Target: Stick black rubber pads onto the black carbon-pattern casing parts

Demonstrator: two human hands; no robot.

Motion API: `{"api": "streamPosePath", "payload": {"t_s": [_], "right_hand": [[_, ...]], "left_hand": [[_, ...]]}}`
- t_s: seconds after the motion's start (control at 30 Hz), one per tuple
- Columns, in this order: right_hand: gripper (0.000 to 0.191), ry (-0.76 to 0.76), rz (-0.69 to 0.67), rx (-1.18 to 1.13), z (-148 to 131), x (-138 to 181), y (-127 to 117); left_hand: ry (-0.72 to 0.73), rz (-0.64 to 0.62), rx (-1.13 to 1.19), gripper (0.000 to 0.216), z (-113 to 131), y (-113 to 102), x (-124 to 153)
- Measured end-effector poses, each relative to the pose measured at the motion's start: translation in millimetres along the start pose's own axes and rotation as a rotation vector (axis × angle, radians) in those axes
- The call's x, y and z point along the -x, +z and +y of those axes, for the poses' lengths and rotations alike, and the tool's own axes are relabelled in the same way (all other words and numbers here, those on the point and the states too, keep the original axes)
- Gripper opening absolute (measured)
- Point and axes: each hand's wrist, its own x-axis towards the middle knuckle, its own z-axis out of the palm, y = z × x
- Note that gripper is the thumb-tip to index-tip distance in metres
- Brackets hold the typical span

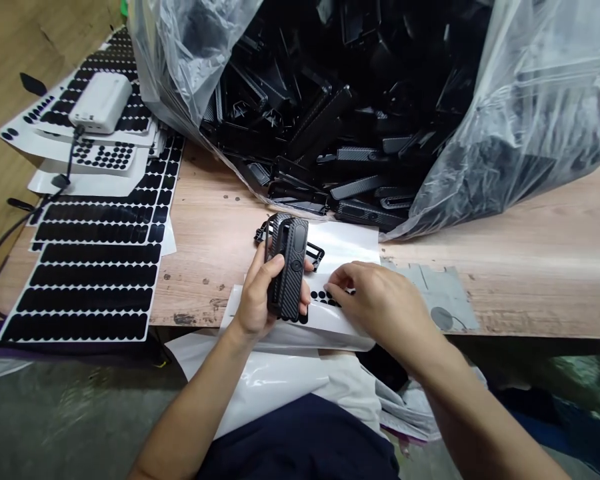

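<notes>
My left hand (256, 293) is wrapped round a black plastic part (294, 267) with a carbon-fibre pattern, held upright above the table's front edge. A long slot and a round mark show on its face. Just to the right, my right hand (375, 293) has thumb and forefinger pinched together over a white sticker sheet (340, 319) with small black round dots. Whether a dot is between those fingertips I cannot make out. Behind the held part lies a black plastic frame (316, 256), partly hidden.
A large clear plastic bag (530, 127) full of black plastic parts (360, 157) fills the back of the table. Stacked sheets of black round stickers (87, 273) lie at left, under a white power bank (101, 101) with a cable (25, 217). A grey patch (437, 293) lies at right.
</notes>
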Motion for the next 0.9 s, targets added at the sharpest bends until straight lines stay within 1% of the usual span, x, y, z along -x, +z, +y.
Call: {"api": "streamPosePath", "payload": {"t_s": [0.07, 0.13, 0.2, 0.23, 0.3, 0.47, 0.6, 0.8, 0.9], "right_hand": [[0.017, 0.01, -0.028, -0.273, 5.1, -2.9, -9.7], [0.025, -0.009, -0.074, -0.626, 5.0, -5.2, -18.8], [0.035, -0.028, -0.143, -0.945, -1.2, -7.5, -24.2], [0.038, -0.028, -0.176, -1.055, -5.7, -8.8, -25.0], [0.042, -0.028, -0.21, -1.169, -14.9, -11.8, -23.5], [0.045, -0.042, -0.182, -1.185, -25.9, -18.0, -15.4], [0.044, -0.051, -0.18, -1.163, -26.3, -18.7, -14.5], [0.046, -0.071, -0.136, -1.124, -31.4, -17.4, -16.6], [0.044, -0.089, -0.116, -1.091, -32.8, -16.8, -16.8]], "left_hand": [[0.001, -0.014, 0.006, 0.039, -0.9, -0.6, -0.1], [-0.002, -0.014, 0.007, 0.039, -1.6, -1.1, 0.1], [-0.01, -0.002, 0.0, 0.041, -1.7, -1.4, 0.5], [-0.02, 0.006, -0.009, 0.043, -1.6, -1.6, 0.8], [-0.045, 0.016, -0.034, 0.048, -1.1, -2.1, 1.6], [-0.087, 0.001, -0.045, 0.06, -0.8, -3.2, 2.4], [-0.086, -0.002, -0.039, 0.062, -1.5, -3.5, 2.1], [-0.092, -0.005, -0.02, 0.063, -1.7, -3.1, 3.6], [-0.097, 0.009, -0.016, 0.065, -2.5, -4.2, 3.4]]}}
